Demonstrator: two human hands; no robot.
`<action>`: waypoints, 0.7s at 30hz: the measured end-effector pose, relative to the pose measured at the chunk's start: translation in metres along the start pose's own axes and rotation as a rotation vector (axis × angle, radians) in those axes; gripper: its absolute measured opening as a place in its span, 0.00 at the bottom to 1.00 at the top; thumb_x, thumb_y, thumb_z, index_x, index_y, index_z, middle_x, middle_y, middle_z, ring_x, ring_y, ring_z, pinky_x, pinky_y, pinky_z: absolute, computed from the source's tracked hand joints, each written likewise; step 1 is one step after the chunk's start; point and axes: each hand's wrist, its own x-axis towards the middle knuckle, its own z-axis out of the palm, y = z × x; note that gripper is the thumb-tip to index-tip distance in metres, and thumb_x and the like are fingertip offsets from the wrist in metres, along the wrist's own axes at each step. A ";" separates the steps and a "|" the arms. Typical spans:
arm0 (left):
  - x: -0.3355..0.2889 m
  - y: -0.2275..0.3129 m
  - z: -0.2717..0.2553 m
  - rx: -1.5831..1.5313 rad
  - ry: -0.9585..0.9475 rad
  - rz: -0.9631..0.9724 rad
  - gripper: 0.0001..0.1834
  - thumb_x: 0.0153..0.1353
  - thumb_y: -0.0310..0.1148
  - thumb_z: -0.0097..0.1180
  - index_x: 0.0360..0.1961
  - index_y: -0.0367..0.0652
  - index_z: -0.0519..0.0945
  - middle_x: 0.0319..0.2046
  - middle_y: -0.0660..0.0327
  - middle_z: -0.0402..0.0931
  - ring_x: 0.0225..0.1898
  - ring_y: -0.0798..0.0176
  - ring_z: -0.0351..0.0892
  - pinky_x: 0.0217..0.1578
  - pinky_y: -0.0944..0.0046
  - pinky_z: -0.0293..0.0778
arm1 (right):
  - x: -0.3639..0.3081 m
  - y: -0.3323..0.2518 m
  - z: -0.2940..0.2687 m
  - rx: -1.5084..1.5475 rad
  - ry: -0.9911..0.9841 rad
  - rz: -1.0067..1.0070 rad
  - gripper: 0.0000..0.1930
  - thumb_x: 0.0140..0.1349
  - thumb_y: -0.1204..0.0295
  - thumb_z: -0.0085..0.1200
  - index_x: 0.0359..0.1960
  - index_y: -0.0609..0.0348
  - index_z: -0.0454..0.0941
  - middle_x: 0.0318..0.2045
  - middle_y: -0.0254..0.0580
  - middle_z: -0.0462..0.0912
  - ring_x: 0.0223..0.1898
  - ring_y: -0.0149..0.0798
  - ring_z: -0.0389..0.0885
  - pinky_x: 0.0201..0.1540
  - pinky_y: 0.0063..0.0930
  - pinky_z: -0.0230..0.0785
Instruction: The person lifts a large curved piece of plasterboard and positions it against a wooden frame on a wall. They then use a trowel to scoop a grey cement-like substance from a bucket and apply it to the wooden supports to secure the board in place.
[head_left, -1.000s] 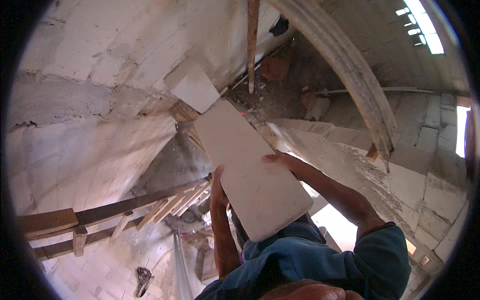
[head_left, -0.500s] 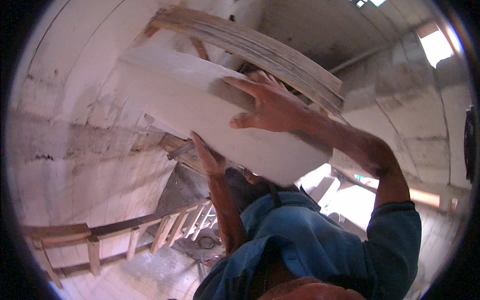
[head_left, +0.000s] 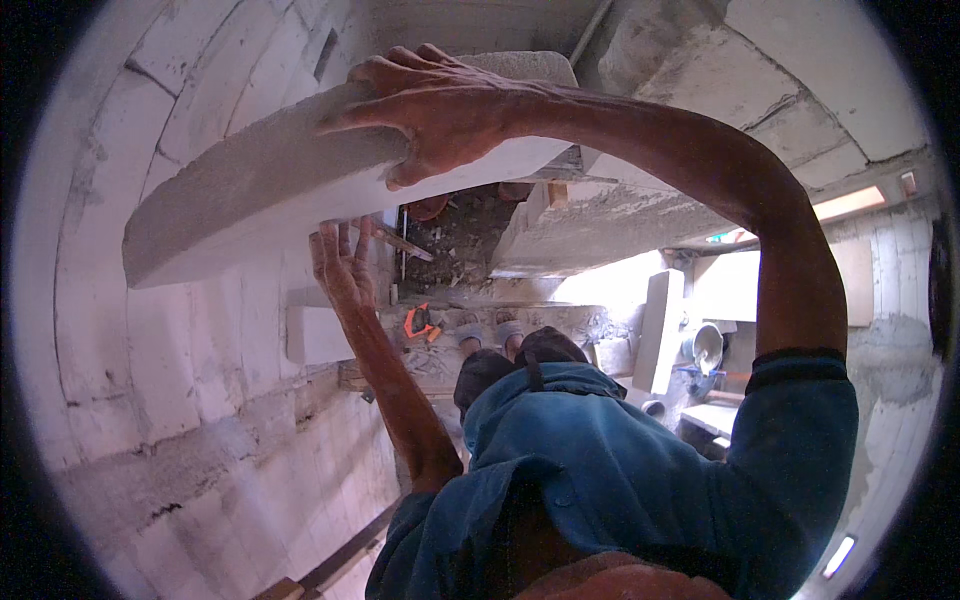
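Observation:
A long white building block [head_left: 250,200], pale and rough like aerated concrete, is held up in front of me between both hands. It slants, its left end lower and nearer. My right hand [head_left: 430,110] lies over its upper edge, fingers spread across the far side and thumb on the near face. Below it, my left hand [head_left: 345,265] props the underside with upturned fingers. The fingertips of the left hand meet the block's lower edge. My right arm reaches across the upper part of the view.
Another white block [head_left: 322,335] is by the left wall. An orange tool [head_left: 420,322] lies near my feet [head_left: 490,335]. On the right are an upright white slab [head_left: 658,330] and a bucket [head_left: 706,346]. Rubble [head_left: 455,240] covers a lower area ahead, beside a block wall [head_left: 600,225].
The block has swung left and tilted, still in both hands. My view has turned: the wooden beam and most of the railing are gone from it, and the floor and my feet show.

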 end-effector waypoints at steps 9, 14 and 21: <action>0.062 -0.031 0.021 0.097 -0.070 -0.162 0.27 0.63 0.28 0.62 0.61 0.31 0.68 0.58 0.54 0.70 0.60 0.58 0.72 0.64 0.57 0.72 | -0.023 0.058 0.022 -0.008 0.132 0.082 0.43 0.47 0.46 0.66 0.69 0.28 0.65 0.60 0.50 0.69 0.65 0.54 0.63 0.66 0.52 0.54; 0.071 -0.059 0.030 0.142 -0.072 -0.217 0.31 0.62 0.29 0.64 0.62 0.26 0.66 0.59 0.51 0.69 0.60 0.58 0.71 0.64 0.61 0.72 | -0.033 0.084 0.030 -0.047 0.049 0.101 0.44 0.47 0.45 0.66 0.69 0.28 0.64 0.65 0.55 0.65 0.68 0.56 0.59 0.68 0.53 0.52; 0.075 -0.070 0.020 0.234 -0.072 -0.280 0.33 0.63 0.33 0.65 0.61 0.24 0.66 0.57 0.50 0.69 0.59 0.59 0.71 0.64 0.63 0.71 | -0.033 0.086 0.040 -0.011 -0.057 0.178 0.44 0.48 0.44 0.68 0.69 0.21 0.62 0.67 0.50 0.60 0.68 0.53 0.58 0.69 0.55 0.55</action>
